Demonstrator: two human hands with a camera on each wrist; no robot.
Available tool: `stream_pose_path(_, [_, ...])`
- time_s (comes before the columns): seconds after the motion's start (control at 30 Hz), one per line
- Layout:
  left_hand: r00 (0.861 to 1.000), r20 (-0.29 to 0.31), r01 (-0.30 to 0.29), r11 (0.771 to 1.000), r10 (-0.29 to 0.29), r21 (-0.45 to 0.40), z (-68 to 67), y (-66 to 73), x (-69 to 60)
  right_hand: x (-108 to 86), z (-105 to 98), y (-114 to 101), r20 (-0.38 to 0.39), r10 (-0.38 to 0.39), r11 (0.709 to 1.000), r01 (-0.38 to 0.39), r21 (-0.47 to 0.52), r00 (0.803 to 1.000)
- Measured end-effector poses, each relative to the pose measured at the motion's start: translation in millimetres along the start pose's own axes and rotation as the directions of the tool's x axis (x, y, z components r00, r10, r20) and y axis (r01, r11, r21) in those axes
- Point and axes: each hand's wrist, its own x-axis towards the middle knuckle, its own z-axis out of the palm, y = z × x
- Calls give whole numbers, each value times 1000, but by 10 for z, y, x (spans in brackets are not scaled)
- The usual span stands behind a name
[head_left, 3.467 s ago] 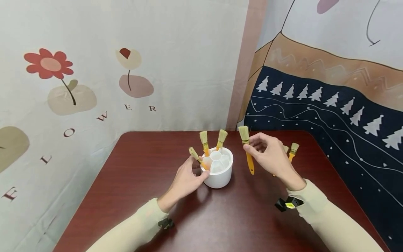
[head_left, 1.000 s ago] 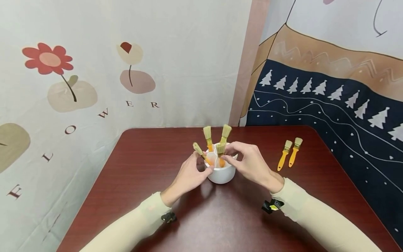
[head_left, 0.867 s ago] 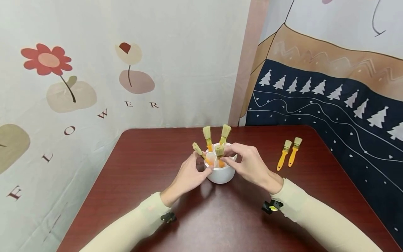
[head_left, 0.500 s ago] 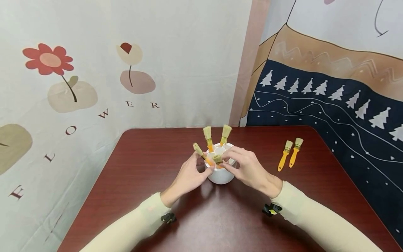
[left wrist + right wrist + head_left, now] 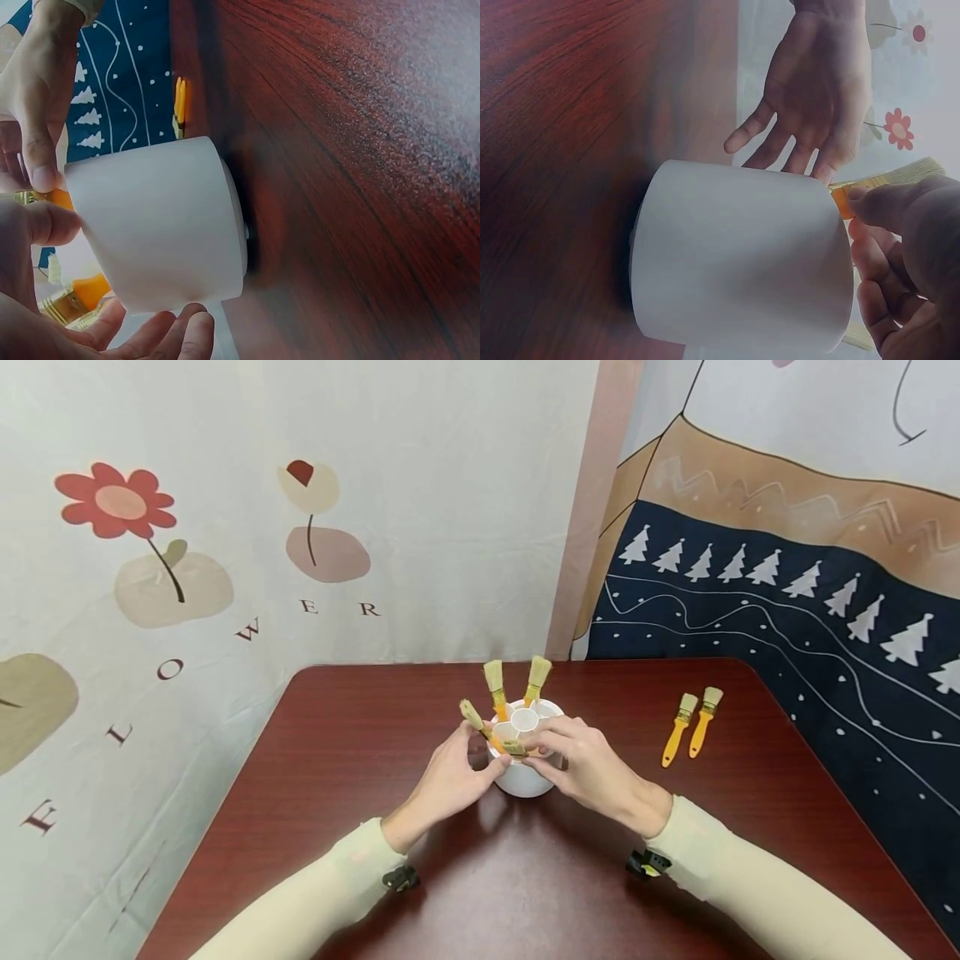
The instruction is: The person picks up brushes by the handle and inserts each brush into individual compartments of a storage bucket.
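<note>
A white round pot (image 5: 522, 782) with petal-shaped compartments around a central ring stands upright on the table. My left hand (image 5: 450, 781) holds its left side, thumb by the front rim and fingers along the wall in the left wrist view. My right hand (image 5: 600, 770) pinches a paintbrush (image 5: 514, 748) at the pot's front; this brush leans low to the left, and in the right wrist view its orange handle (image 5: 843, 202) meets the rim. Three more brushes stand in the pot: a left one (image 5: 471, 713), a back one (image 5: 493, 680) and a back-right one (image 5: 538, 673).
Two loose paintbrushes, one (image 5: 678, 732) beside another (image 5: 703, 723), lie at the right of the dark red wooden table (image 5: 345, 735). Patterned cloths, one pale (image 5: 450, 527) and one with trees (image 5: 675, 610), hang behind and to the right.
My right hand has brought a paintbrush from the right of the pot down into its front compartment, then tilted it leftward. My left hand has stayed on the pot.
</note>
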Motion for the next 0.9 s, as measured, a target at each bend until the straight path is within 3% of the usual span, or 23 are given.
stream_pose_path(0.3, [1000,11,-8,1000,8,5,-12,-3,0,-9,-56,-17,36,43,999,-42,-20,998])
stream_pose_path(0.63, [1000,13,18,999,-17,-48,-16,-26,46,-6,-158,41,-28,43,999,-43,-3,999])
stream_pose_path(0.9, [999,48,28,997,-25,-68,-30,-29,96,-83,-307,148,-34,157,988,-156,18,987])
